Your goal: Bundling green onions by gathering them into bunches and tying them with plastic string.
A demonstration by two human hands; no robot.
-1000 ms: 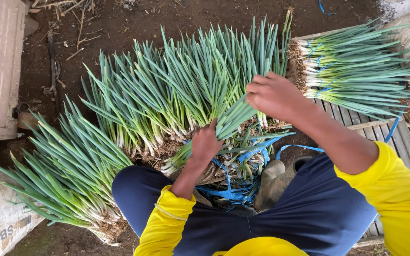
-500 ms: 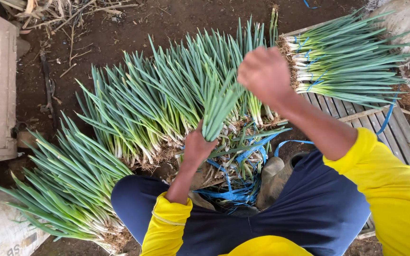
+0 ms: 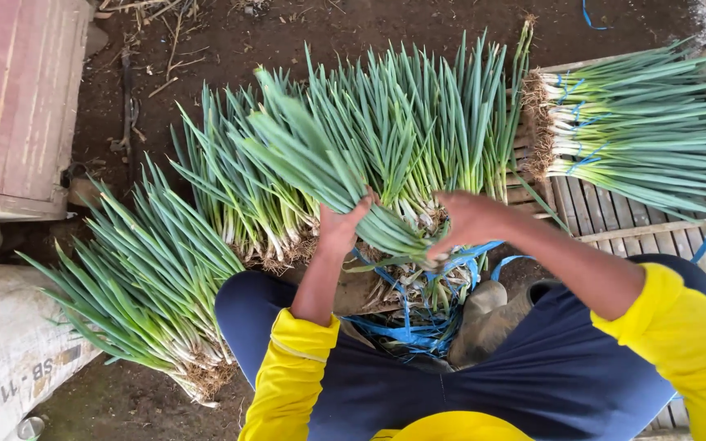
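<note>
Both hands meet at the picture's centre on one bundle of green onions (image 3: 328, 175), its leaves fanning toward ten o'clock. The left hand (image 3: 341, 224) has its fingers closed around the bundle's pale lower stalks; the right hand (image 3: 467, 222) grips the root end, fingers curled. Blue ties (image 3: 406, 331) lie at six o'clock, and a tied stack (image 3: 639, 131) rests on wooden slats (image 3: 614, 216) at two o'clock.

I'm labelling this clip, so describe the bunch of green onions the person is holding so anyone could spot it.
Start at the big pile of green onions on the dirt. The held bunch lies across its near edge, between both hands. Unlike its neighbours, it is lifted and slants left.
</note>
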